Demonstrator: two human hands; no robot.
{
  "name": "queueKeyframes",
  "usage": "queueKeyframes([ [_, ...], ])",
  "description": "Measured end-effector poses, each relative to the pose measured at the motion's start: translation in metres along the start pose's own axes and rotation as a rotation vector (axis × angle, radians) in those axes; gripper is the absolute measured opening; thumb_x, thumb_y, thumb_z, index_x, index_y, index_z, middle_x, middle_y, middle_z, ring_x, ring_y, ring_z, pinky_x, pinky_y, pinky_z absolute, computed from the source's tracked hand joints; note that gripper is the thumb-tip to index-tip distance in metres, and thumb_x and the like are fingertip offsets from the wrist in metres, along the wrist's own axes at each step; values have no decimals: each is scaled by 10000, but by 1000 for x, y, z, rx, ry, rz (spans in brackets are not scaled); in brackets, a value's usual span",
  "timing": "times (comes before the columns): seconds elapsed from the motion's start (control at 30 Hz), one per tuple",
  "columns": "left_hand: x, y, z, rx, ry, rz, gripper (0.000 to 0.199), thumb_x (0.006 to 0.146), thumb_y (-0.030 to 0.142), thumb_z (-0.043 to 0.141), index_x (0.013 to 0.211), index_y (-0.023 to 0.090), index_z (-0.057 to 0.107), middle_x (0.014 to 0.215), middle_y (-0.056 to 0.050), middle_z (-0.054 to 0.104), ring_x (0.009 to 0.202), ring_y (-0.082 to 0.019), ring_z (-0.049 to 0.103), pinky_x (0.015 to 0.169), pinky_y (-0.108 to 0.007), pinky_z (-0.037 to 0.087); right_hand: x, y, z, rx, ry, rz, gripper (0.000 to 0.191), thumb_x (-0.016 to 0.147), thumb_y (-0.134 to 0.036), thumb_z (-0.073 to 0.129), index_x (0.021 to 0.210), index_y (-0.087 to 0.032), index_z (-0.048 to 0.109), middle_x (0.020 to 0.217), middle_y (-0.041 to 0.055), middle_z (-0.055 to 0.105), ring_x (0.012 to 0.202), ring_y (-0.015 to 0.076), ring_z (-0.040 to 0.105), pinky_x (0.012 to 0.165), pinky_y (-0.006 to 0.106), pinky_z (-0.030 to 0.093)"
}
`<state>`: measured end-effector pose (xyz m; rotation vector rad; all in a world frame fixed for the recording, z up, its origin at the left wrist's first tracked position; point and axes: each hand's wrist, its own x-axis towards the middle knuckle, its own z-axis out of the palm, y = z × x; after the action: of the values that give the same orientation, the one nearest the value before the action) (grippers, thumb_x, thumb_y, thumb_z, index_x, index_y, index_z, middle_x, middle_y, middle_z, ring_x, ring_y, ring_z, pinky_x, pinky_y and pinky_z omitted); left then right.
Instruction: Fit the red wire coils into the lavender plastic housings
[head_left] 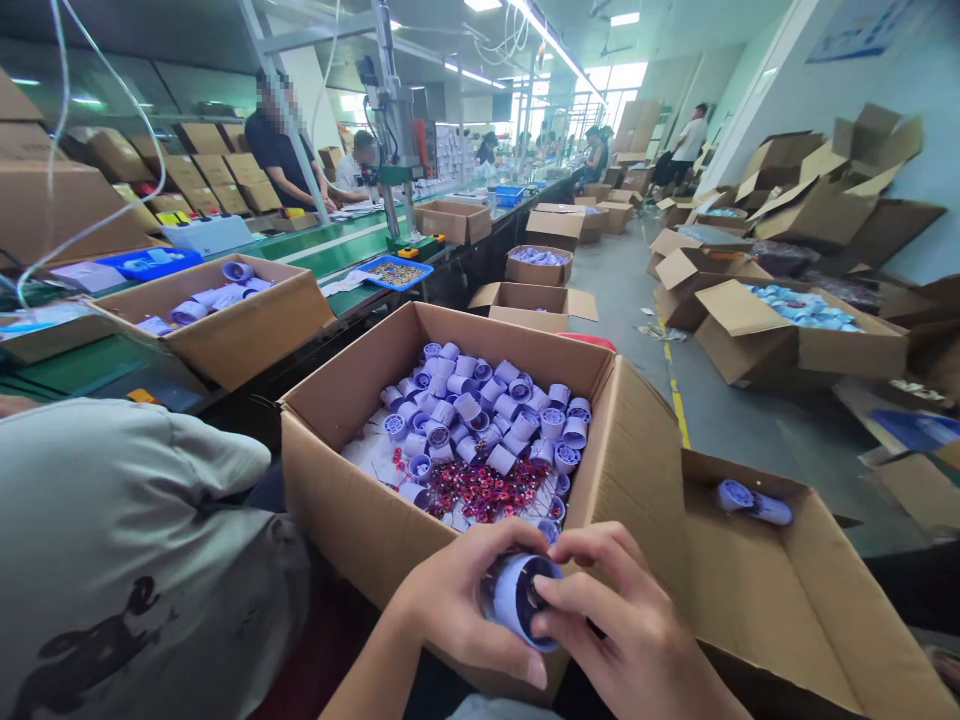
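Near the bottom centre, my left hand (469, 605) is wrapped round a lavender plastic cup (514, 598) whose open end faces right. The fingers of my right hand (615, 610) reach into that opening and press on a small dark part, too hidden to name. Just beyond both hands stands a large cardboard box (352, 520). Many lavender cups (469, 405) fill its far side, and a pile of small red parts with thin wires (487, 488) lies nearer to me.
A box (772, 620) at the right holds lavender pieces (754, 502). Left, a grey-clothed person (135, 540) sits close beside me. A green conveyor (330, 250) carries another box (247, 330) and a blue tray of small parts (395, 272). More cartons line the aisle.
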<state>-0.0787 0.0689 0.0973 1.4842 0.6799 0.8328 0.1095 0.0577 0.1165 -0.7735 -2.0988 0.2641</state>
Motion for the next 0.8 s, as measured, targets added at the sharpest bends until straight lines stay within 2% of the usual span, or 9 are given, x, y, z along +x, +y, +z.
queueKeyframes([
  [0.13, -1, -1, 2, 81, 41, 56, 722, 477, 544, 844, 1046, 176, 594, 899, -25, 605, 765, -153, 544, 691, -241, 454, 0, -1, -3, -27, -60, 68, 105, 820, -138, 611, 801, -226, 666, 965, 75, 615, 878, 194, 574, 701, 303, 565],
  [0.27, -1, -4, 4, 49, 59, 120, 712, 483, 519, 855, 1050, 186, 583, 932, -29, 620, 763, -147, 550, 706, -240, 454, -1, -2, -4, 9, -112, 104, 122, 821, -147, 620, 843, -247, 685, 1038, 66, 612, 920, 195, 576, 736, 306, 559],
  [0.37, -1, -9, 5, 18, 62, 156, 733, 479, 504, 863, 1077, 199, 570, 963, -36, 620, 794, -158, 565, 732, -251, 460, -2, -1, -5, 18, -125, 128, 181, 838, -115, 577, 819, -256, 688, 1048, 59, 600, 908, 178, 594, 738, 289, 558],
  [0.47, -2, -12, 5, 29, 42, 160, 723, 480, 498, 865, 1070, 196, 577, 970, -43, 619, 822, -173, 573, 745, -260, 466, -2, -2, -6, 54, -194, 186, 210, 833, -91, 559, 787, -260, 675, 1051, 47, 595, 884, 156, 615, 732, 261, 557],
  [0.53, -1, -10, 4, 61, 27, 156, 694, 496, 502, 857, 1056, 192, 589, 953, -41, 617, 821, -173, 570, 740, -258, 466, -1, -4, -6, 98, -212, 277, 178, 792, -83, 583, 762, -249, 638, 1035, 37, 600, 899, 161, 625, 759, 267, 557],
  [0.6, 0, -7, 2, 96, 3, 178, 676, 522, 503, 845, 1070, 198, 595, 948, -40, 619, 826, -175, 572, 741, -261, 467, 1, -7, -6, 162, -176, 409, 189, 721, -61, 601, 772, -241, 579, 1011, 25, 607, 916, 174, 628, 804, 295, 553],
  [0.73, 1, 1, -3, 162, -25, 279, 644, 583, 439, 838, 1155, 262, 600, 1133, -80, 571, 1033, -242, 563, 908, -343, 448, 8, -10, -1, 412, -156, 667, 385, 672, -52, 578, 986, -266, 517, 1036, -2, 619, 854, 147, 647, 761, 283, 559],
  [0.8, -1, 3, -6, 199, -41, 255, 588, 641, 440, 801, 1172, 275, 609, 1186, -93, 533, 1106, -268, 532, 967, -381, 420, 13, -9, 1, 532, -192, 734, 435, 679, -57, 578, 1054, -271, 520, 1038, -6, 629, 846, 142, 652, 712, 253, 553],
])
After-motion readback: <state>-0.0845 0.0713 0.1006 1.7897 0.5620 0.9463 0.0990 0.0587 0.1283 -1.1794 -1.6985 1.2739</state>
